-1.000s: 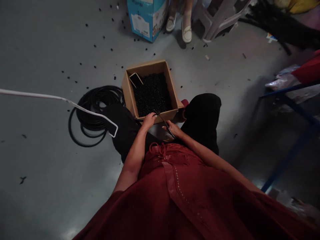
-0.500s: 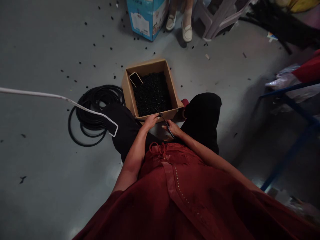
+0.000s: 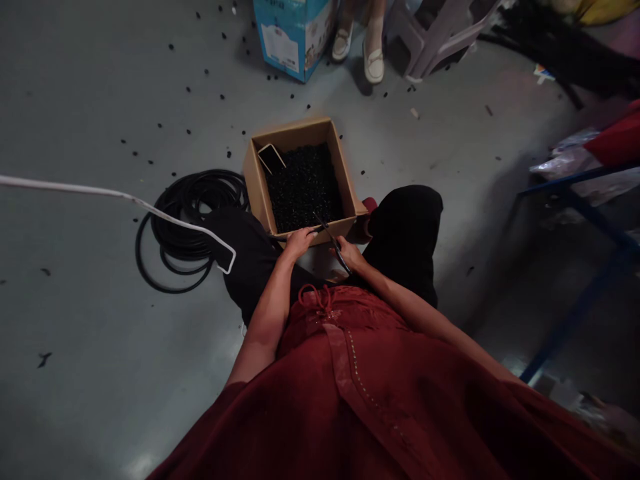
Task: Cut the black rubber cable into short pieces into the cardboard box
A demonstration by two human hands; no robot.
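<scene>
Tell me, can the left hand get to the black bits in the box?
Probably yes. The left hand sits at the near edge of the open box, and the black bits lie uncovered just past it. The right hand holds scissors off to the side.

A brown cardboard box point(image 3: 260, 193) at frame centre holds black pieces point(image 3: 305, 187). Left of it lies a black coiled hose point(image 3: 185, 227) on the grey floor point(image 3: 100, 347). A blue-and-white carton point(image 3: 293, 33) stands at top; cream shoes point(image 3: 373, 63) beside it.
</scene>
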